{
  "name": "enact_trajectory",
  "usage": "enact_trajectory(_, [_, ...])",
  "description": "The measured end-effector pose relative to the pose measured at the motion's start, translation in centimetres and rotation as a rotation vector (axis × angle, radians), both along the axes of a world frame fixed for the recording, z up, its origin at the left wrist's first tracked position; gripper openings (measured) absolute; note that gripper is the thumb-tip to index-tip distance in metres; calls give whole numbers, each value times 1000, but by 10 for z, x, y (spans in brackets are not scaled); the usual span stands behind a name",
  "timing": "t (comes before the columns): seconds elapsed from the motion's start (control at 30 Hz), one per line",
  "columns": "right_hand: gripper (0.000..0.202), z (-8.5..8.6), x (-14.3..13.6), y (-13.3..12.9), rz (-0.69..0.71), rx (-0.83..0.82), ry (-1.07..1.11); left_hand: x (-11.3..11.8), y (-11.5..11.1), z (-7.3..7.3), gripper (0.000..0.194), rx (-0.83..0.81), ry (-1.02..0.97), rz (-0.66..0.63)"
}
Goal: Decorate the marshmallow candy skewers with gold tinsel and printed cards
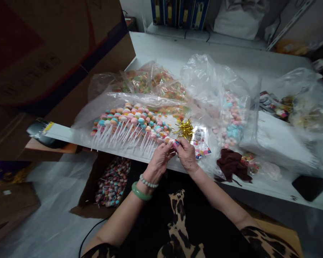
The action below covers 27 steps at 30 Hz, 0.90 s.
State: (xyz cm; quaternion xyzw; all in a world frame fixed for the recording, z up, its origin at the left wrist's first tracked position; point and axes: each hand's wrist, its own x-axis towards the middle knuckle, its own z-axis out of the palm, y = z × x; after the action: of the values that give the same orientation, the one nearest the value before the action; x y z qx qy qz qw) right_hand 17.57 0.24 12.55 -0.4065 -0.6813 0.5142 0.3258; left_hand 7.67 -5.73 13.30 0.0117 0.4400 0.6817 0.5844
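Observation:
Near the table's front edge, my left hand (pixel 161 156) and my right hand (pixel 186 153) meet, fingers pinched on a small pink candy piece (pixel 175 144). To their left lies a large pile of pastel candies on white sticks (pixel 126 120), the sticks pointing toward me. Just beyond my fingers are gold twist ties (pixel 185 129). Printed plastic wrappers (pixel 201 139) lie beside my right hand. How the held candy is wrapped is too small to tell.
Behind are bags of colourful gummies (pixel 156 80) and a bag of pink and blue candies (pixel 233 118). A brown cloth (pixel 233 165) and white sheets (pixel 282 143) lie right. A big carton (pixel 56 53) stands left; a box of wrapped candies (pixel 113 182) sits below.

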Motion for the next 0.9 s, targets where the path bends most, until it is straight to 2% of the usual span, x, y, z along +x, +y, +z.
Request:
enact_trajectory(0.1, [9,4,1,3,104,-235,113,-5,-4,3,28,6,42,5])
enact_trajectory(0.23, [4,2,-2,7,53,-342,170,-2,-5,8,27,24,148,2])
enact_trajectory(0.33, [11,1,-4,8,33,-431,260,0,-4,10,28,26,211,9])
enact_trajectory(0.5, [17,11,-4,8,121,-697,389,-3,-3,11,25,101,76,-1])
enact_trajectory(0.63, [25,12,-8,7,88,-795,395,2,-1,9,27,79,13,8])
enact_trajectory(0.7, [24,9,-13,6,42,-741,354,9,2,9,30,56,75,26])
enact_trajectory(0.73, [21,7,-16,5,6,-658,309,12,3,9,31,42,110,46])
enact_trajectory(0.8, [15,2,-20,5,-89,-378,161,17,5,10,35,7,143,75])
enact_trajectory(0.9, [13,0,-20,4,-174,50,-106,16,6,10,41,-54,155,27])
